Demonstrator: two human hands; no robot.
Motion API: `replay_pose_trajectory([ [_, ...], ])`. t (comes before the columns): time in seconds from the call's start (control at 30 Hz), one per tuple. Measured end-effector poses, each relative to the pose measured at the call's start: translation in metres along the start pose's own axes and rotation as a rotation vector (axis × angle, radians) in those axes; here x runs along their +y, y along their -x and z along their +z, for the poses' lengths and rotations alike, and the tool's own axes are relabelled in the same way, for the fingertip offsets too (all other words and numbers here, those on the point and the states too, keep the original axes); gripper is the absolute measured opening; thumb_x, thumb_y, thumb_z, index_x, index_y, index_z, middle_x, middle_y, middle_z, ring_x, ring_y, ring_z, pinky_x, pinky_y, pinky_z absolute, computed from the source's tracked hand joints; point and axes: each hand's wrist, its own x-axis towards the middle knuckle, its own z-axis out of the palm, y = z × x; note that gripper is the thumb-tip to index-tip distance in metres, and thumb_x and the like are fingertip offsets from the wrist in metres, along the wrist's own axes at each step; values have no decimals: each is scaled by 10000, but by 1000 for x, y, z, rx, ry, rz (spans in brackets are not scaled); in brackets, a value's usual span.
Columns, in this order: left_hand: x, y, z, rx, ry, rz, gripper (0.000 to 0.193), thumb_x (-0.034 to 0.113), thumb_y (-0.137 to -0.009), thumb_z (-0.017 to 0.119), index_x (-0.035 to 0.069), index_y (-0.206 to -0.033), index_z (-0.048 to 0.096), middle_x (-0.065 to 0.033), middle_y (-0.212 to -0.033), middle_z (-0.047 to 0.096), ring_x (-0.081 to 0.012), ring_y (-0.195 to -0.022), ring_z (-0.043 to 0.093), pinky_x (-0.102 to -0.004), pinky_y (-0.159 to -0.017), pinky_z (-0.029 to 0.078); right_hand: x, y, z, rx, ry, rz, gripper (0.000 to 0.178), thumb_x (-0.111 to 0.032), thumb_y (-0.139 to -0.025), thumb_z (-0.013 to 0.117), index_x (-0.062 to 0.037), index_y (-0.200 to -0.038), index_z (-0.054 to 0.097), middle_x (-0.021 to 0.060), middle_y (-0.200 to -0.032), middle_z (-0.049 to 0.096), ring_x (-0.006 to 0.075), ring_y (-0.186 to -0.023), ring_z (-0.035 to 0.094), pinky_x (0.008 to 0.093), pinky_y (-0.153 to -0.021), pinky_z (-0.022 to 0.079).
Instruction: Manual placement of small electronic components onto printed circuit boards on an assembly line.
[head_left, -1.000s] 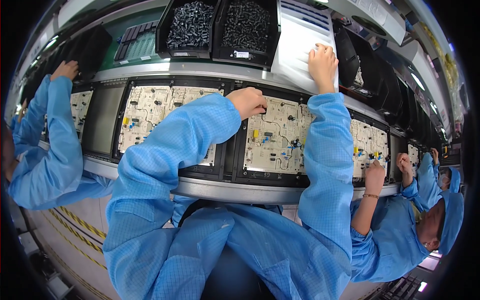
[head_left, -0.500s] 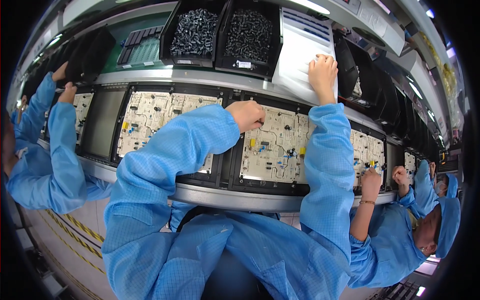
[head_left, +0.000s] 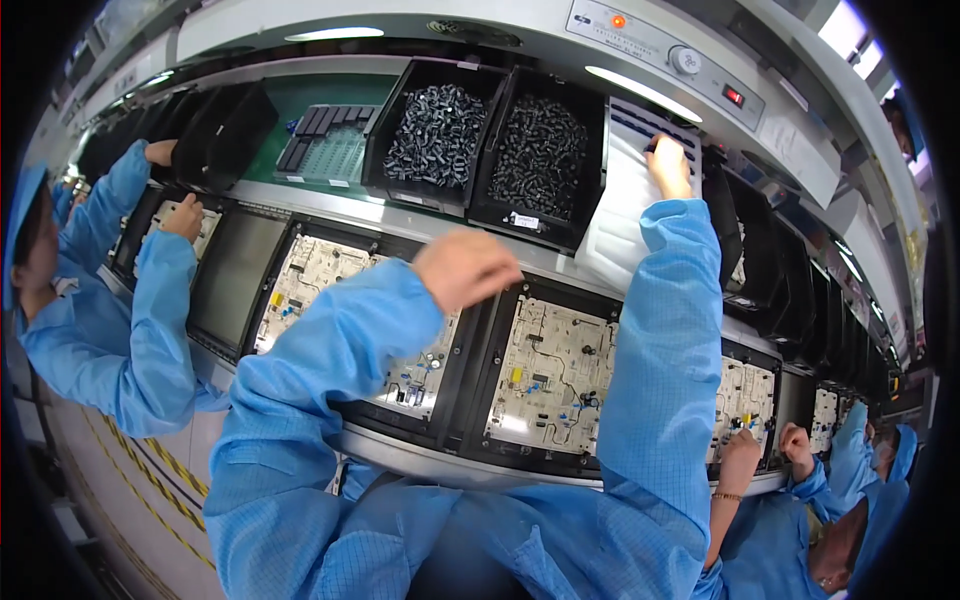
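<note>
My right hand [head_left: 668, 168] reaches to the far end of a white foam tray [head_left: 622, 205], its fingers bent together at the rows of small dark blue parts [head_left: 640, 118]. Whatever is between those fingertips is too small to make out. Smeared by motion, my left hand [head_left: 465, 270] hovers over the black frame between two boards, and its grip cannot be read. In front of me a pale circuit board [head_left: 550, 375] lies in a black frame, carrying yellow, blue and black components. My right sleeve covers the board's right part.
Two black bins [head_left: 437, 140] of small dark cylindrical parts stand behind the boards, left of the foam tray. Another populated board [head_left: 310, 275] lies to the left. Co-workers in blue sit on both sides, a co-worker's hand [head_left: 740, 455] close on the right. A control panel [head_left: 665, 50] hangs above.
The view has tipped up toward the bins. My left hand has lifted off the board's upper left and moved left. My right hand has reached farther along the foam tray to the dark blue parts.
</note>
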Motion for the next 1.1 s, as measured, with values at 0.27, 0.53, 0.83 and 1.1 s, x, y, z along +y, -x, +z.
replay_pose_trajectory([
  [0.27, -96, -13, -39, 81, -180, -561, 275, 210, -705, 696, 72, -896, 553, -81, -814, 589, -246, -776, 578, -333, -702, 468, -2, 6, 3, 185, -22, -57, 302, -210, -781, 603, -47, -1003, 478, 197, -958, 552, 382, -861, 569, 443, -713, 469],
  [0.53, -102, -59, -24, -388, -636, -811, 287, 282, -766, 624, 56, -943, 631, -170, -949, 621, -337, -927, 582, -392, -816, 464, -27, 75, -99, -199, -1347, 138, 279, -63, -871, 495, 80, -1104, 438, 149, -974, 567, 265, -909, 600, 320, -857, 483],
  [0.83, -120, -38, -23, -279, -660, -757, 267, 269, -777, 624, 67, -951, 618, -174, -942, 619, -330, -918, 584, -411, -810, 460, -77, 292, -179, -429, -1304, 133, 346, 103, -717, 588, -36, -1009, 465, 106, -1000, 544, 157, -867, 544, 275, -760, 457],
  [1.1, -137, -22, -4, 272, -244, -444, 175, 206, -780, 624, 48, -849, 592, -135, -798, 616, -295, -757, 600, -391, -682, 472, -67, 399, -152, -336, -1015, 164, 494, 116, -670, 638, 2, -1113, 452, 125, -1038, 566, 196, -1002, 547, 298, -865, 424],
])
